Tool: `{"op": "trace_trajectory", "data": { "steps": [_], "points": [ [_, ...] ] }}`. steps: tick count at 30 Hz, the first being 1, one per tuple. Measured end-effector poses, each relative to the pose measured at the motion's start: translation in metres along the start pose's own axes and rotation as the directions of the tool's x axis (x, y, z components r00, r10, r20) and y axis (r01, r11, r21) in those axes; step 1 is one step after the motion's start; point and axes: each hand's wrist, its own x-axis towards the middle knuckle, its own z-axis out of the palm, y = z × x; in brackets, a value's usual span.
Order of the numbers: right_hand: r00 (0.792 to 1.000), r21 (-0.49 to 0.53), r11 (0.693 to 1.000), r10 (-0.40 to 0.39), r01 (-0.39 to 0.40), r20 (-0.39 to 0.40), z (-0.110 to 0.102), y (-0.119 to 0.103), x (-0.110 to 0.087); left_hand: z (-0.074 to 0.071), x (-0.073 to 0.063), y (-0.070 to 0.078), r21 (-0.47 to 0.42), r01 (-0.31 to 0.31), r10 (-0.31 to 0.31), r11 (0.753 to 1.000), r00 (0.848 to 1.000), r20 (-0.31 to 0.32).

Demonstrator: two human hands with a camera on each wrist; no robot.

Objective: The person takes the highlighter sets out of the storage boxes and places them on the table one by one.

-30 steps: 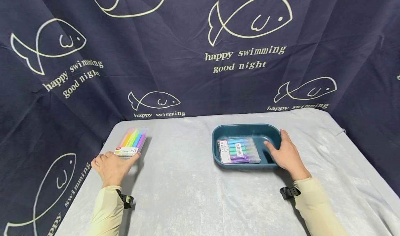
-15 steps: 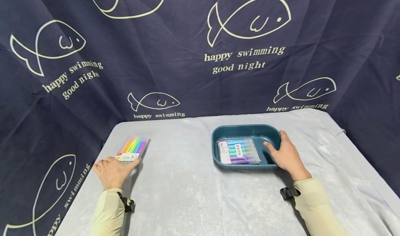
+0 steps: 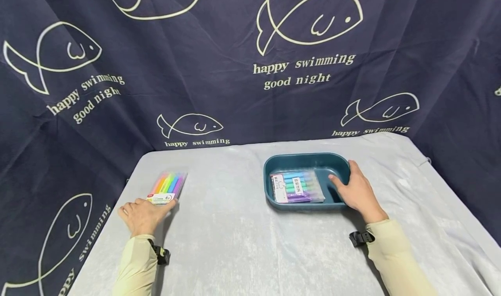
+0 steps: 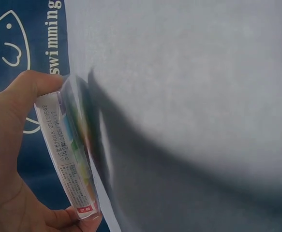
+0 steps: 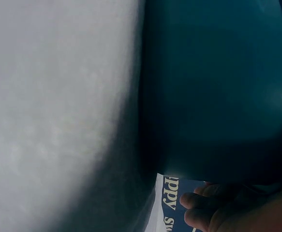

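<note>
My left hand [image 3: 144,216] grips the near end of a clear pack of highlighters [image 3: 167,186] at the left of the table, thumb and fingers on its two side edges. In the left wrist view the pack [image 4: 66,154] shows its printed end label between thumb and fingers. At the right, my right hand [image 3: 360,191] holds the right end of a teal plastic bin [image 3: 305,206], its thumb over the rim and its fingers along the outside. Inside the bin's left part lies a second clear pack of pens [image 3: 299,187] in blue, green and purple, with white labels.
A light grey cloth covers the table [image 3: 223,230]. Behind it and to the left hangs a dark blue curtain [image 3: 242,100] with fish drawings. Black straps with a small device [image 3: 360,238] sit at both wrists.
My left hand and the highlighter pack have shifted slightly down and to the right in the head view. My right hand keeps its hold on the bin. The whole view has moved slightly.
</note>
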Motion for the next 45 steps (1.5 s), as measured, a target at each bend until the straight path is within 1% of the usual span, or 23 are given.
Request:
{"op": "trace_trajectory", "data": {
  "steps": [6, 14, 18, 21, 26, 32, 38, 42, 44, 45],
  "points": [
    [1.000, 0.000, 1.000, 0.009, -0.009, 0.007, 0.000, -0.003, 0.000, 0.002, 0.000, -0.001, 0.026, 0.010, -0.012, 1.000, 0.998, 0.059],
    [1.000, 0.003, 1.000, 0.015, -0.015, 0.000, 0.001, -0.002, 0.000, 0.004, 0.000, -0.002, 0.046, 0.012, -0.017, 0.999, 0.994, 0.106],
    [1.000, 0.013, 1.000, 0.017, -0.017, -0.011, 0.002, -0.002, 0.000, 0.005, 0.000, -0.003, 0.053, 0.025, -0.032, 0.998, 0.991, 0.130],
    [0.999, 0.026, 0.999, 0.037, -0.038, 0.005, 0.002, -0.001, 0.001, 0.006, -0.001, -0.004, 0.047, 0.033, -0.040, 0.998, 0.989, 0.143],
    [0.996, 0.064, 0.994, 0.081, -0.083, 0.028, 0.001, -0.001, 0.002, 0.006, -0.001, -0.005, 0.042, 0.023, -0.030, 0.999, 0.985, 0.170],
    [0.994, 0.116, 0.988, 0.105, -0.106, 0.020, 0.000, 0.000, 0.002, 0.006, 0.000, -0.005, 0.054, 0.007, -0.018, 0.999, 0.977, 0.214],
    [0.991, 0.186, 0.973, 0.133, -0.134, 0.020, -0.001, 0.002, 0.002, 0.001, 0.000, -0.001, 0.031, -0.017, 0.011, 0.999, 0.979, 0.202],
    [0.987, 0.232, 0.959, 0.160, -0.162, 0.026, -0.001, 0.001, 0.001, -0.004, 0.001, 0.006, 0.020, -0.045, 0.040, 0.999, 0.982, 0.185],
    [0.985, 0.246, 0.954, 0.168, -0.171, 0.034, -0.001, 0.000, 0.001, -0.007, 0.002, 0.013, -0.006, -0.063, 0.063, 0.998, 0.987, 0.145],
    [0.984, 0.255, 0.950, 0.174, -0.178, 0.039, -0.001, 0.000, 0.001, -0.009, 0.003, 0.016, -0.022, -0.075, 0.077, 0.997, 0.990, 0.115]
  ]
}}
